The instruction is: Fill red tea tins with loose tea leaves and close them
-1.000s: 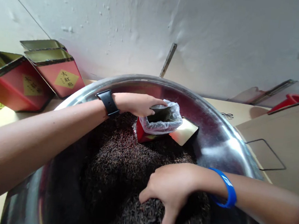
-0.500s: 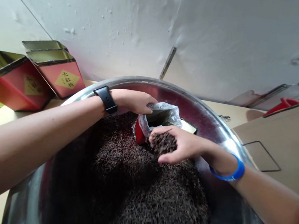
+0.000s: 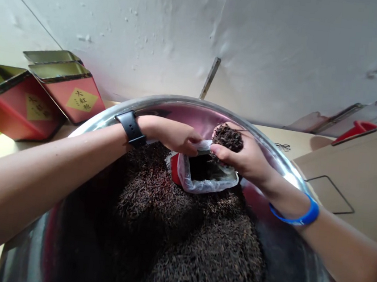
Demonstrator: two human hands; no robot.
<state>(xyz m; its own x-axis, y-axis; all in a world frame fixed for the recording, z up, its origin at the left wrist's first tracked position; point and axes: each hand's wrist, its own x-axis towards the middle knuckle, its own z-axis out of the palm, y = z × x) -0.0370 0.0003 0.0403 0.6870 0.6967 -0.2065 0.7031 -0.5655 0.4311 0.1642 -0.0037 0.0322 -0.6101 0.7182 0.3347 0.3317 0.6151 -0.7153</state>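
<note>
A large steel basin (image 3: 293,172) in front of me is heaped with dark loose tea leaves (image 3: 177,243). A red tin (image 3: 173,175) lined with a clear plastic bag (image 3: 200,185) sits tilted in the leaves at the far side. My left hand (image 3: 172,135), a black watch on its wrist, grips the bag's far rim. My right hand (image 3: 241,153), with a blue wristband, is cupped around a handful of tea leaves (image 3: 228,137) just above the bag's opening.
Three open red tins (image 3: 68,92) with yellow labels stand at the back left on the tan table. A wire frame (image 3: 331,192) lies to the right of the basin. A red tray (image 3: 356,131) leans at the far right. A white wall rises behind.
My right hand scooped tea leaves from the heap near me and carried them up over the bag's opening. The tin has tipped toward me, held by my left hand.
</note>
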